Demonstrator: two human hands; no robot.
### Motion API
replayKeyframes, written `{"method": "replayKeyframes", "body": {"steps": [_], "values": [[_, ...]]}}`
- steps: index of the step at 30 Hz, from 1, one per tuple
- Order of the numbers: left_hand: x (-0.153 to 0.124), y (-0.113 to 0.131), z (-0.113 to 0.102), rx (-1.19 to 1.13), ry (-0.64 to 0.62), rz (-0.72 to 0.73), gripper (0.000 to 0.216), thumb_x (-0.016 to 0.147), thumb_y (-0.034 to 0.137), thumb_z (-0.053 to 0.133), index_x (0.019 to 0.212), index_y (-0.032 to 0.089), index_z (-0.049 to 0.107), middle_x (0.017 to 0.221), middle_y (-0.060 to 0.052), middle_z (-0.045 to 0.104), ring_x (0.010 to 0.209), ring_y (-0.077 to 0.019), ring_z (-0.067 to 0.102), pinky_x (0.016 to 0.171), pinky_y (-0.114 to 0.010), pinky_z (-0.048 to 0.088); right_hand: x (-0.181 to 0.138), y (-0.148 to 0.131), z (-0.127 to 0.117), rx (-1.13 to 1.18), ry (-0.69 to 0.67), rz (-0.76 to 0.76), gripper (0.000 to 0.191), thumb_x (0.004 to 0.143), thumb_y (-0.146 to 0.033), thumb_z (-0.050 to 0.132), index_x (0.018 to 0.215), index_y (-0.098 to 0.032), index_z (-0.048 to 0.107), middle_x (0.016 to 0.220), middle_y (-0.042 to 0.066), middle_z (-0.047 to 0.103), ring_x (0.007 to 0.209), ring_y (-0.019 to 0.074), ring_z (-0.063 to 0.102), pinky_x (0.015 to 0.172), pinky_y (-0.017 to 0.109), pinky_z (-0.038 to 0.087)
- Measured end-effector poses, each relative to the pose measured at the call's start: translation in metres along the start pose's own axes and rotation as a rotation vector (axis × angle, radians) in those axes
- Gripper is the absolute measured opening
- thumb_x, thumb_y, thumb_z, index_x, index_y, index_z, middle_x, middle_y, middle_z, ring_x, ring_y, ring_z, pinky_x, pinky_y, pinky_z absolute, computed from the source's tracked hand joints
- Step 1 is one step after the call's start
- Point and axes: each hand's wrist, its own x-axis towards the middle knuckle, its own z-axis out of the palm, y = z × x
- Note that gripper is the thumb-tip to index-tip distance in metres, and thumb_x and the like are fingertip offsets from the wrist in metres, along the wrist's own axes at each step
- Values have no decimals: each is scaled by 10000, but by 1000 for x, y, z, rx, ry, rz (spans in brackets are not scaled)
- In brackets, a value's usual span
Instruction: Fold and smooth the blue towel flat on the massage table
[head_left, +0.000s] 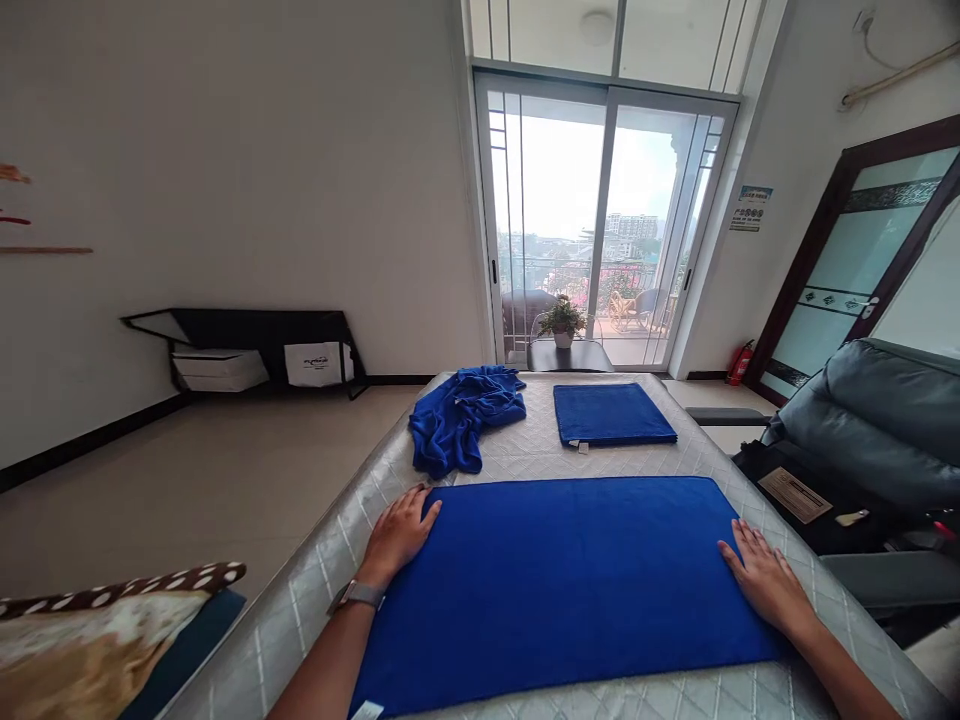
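Observation:
A blue towel [570, 590] lies spread flat on the pale quilted mattress [289, 610] in front of me, a white tag at its near left corner. My left hand [401, 530], with a band on the wrist, rests at the towel's left edge, fingers stretched out. At the right edge lies my right hand [766, 575], its fingers also extended and flat. Beyond the spread towel, a crumpled heap of blue towels [466, 418] sits at the far left. A neatly folded blue towel [615, 413] with a white tag lies at the far right.
A dark armchair [877, 430] with a black bag on its seat stands right of the mattress. Patterned bedding [112, 640] is at the lower left. Past the far edge, a potted plant [563, 322] stands on a chair before the glass doors. A low black shelf [262, 330] lines the wall.

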Motion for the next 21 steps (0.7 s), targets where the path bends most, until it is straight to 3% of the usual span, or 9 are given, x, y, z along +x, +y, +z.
{"method": "replayKeyframes", "body": {"steps": [4, 7, 9, 15, 21], "values": [[0, -1, 0, 18, -3, 8, 576, 1001, 490, 339, 1403, 137, 554, 1527, -162, 537, 1389, -291, 512, 1166, -437, 357, -4, -12, -7, -16, 19, -3, 704, 972, -484, 153, 1507, -194, 506, 1655, 83, 334, 1550, 287, 215, 1242, 554, 177], [0, -2, 1, 41, -4, 13, 591, 1004, 495, 328, 1407, 123, 548, 1530, -176, 529, 1405, -287, 497, 1171, -425, 351, -14, -45, -24, 3, 63, -69, 665, 987, -447, 173, 1518, -206, 495, 1666, 59, 311, 1564, 279, 158, 1253, 554, 124], [0, -2, 2, 53, -7, 18, 597, 1006, 498, 323, 1412, 120, 544, 1536, -178, 521, 1414, -288, 487, 1176, -425, 343, -23, -83, -40, 28, 57, -108, 669, 994, -456, 202, 1569, -182, 406, 1677, 59, 275, 1564, 272, 161, 1256, 533, 131], [1, -1, 1, 65, -18, 13, 587, 1018, 478, 316, 1427, 116, 531, 1537, -176, 521, 1415, -283, 485, 1185, -419, 324, -52, -227, -88, 218, -110, -474, 695, 1030, -580, 176, 1578, -206, 385, 1671, 35, 276, 1560, 240, 181, 1268, 469, 133], [-2, 3, -4, 36, -15, 11, 586, 1027, 484, 315, 1436, 125, 531, 1539, -166, 521, 1413, -284, 487, 1175, -420, 336, -63, -341, -87, 353, -183, -724, 718, 1035, -595, 160, 1626, -196, 242, 1698, 53, 170, 1576, 236, 76, 1275, 485, 84]]}}
